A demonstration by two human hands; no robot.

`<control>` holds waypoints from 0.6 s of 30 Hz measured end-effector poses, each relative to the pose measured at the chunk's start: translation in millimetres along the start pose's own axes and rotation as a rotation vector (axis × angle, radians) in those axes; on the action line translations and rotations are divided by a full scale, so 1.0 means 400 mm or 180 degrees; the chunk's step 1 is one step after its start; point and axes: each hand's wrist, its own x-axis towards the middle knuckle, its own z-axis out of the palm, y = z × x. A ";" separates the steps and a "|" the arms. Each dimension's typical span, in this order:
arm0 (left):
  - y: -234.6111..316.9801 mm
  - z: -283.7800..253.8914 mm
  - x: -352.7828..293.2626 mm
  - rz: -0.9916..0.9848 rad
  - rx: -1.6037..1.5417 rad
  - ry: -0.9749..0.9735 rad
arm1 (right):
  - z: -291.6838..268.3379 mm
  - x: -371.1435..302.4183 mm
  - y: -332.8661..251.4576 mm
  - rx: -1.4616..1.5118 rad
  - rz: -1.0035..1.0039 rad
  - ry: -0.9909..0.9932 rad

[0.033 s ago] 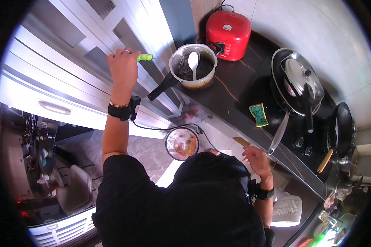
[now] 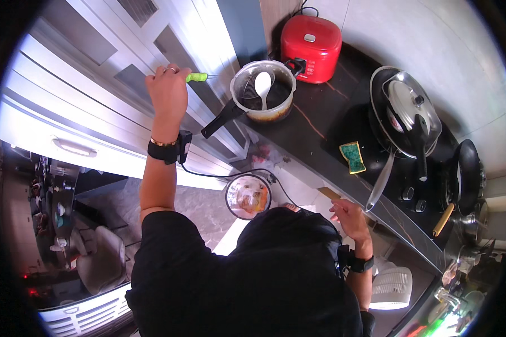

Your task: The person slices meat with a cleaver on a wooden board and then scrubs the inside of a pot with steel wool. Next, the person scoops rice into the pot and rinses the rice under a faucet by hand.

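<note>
My left hand is raised at the upper left, its fingers closed round the bright green handle of a wire strainer. Thin wires run from that handle to a mesh that sits in the mouth of a metal pot. A white spoon lies in the same pot, whose black handle points toward me. My right hand hangs by the counter's front edge, fingers loosely bent and apart. Near its fingertips is a flat golden-brown piece; whether the hand touches it I cannot tell.
Behind the pot stands a red rice cooker. A green and yellow sponge lies on the dark counter. To the right are a lidded pan and a black wok. A round bin stands on the floor below.
The green handle has shifted very slightly in my left hand's grip. A small pale speck now shows on the counter. My right hand stays where it was.
</note>
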 end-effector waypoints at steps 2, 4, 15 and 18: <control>-0.015 0.015 -0.003 -0.0119 0.0114 0.0087 | 0.011 0.000 -0.016 0.0005 -0.0040 -0.0022; -0.026 0.027 0.001 -0.0230 0.0193 0.0180 | 0.014 -0.003 -0.019 -0.0008 -0.0056 0.0020; 0.138 0.126 0.011 -0.1249 -0.4189 -0.1026 | 0.027 0.015 -0.032 -0.0067 -0.0137 0.0091; 0.329 0.044 0.008 -0.1116 -0.5441 -0.2154 | 0.025 0.009 -0.041 -0.0055 -0.0246 0.0267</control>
